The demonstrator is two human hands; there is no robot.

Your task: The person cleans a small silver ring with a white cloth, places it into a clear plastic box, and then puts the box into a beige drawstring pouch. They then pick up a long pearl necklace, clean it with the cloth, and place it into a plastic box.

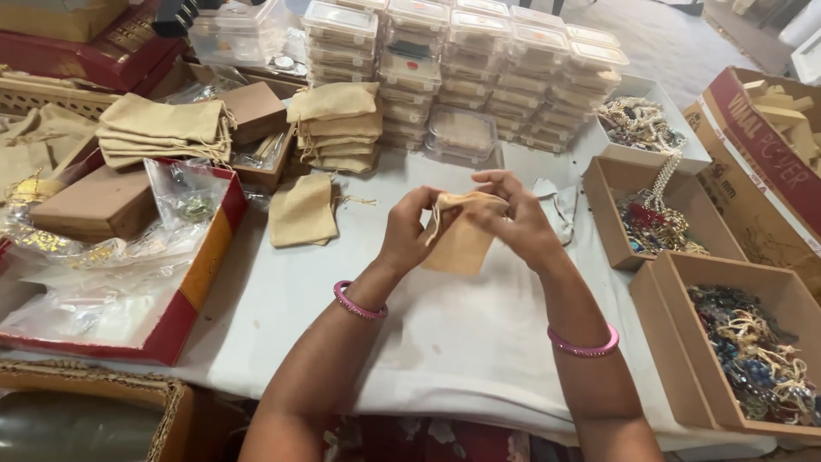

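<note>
Hands pinching small tan drawstring pouch (462,239) above white cloth-covered table (445,342), left hand (409,233) gripping its mouth, right hand (513,221) at top edge, bead-filled cardboard boxes (744,351) right, pouch stacks (167,128) left.

near middle: the white cloth of the worktop (445,342) lies bare under both forearms, so a hand can pass.
left: a red-edged tray (192,291) of plastic wrap blocks the way.
left of hands: a loose burlap pouch (301,211) lies flat, low.
far: stacked clear boxes (466,73) form a wall.
right: open cardboard boxes (684,351) of beads stand edge to edge.
</note>
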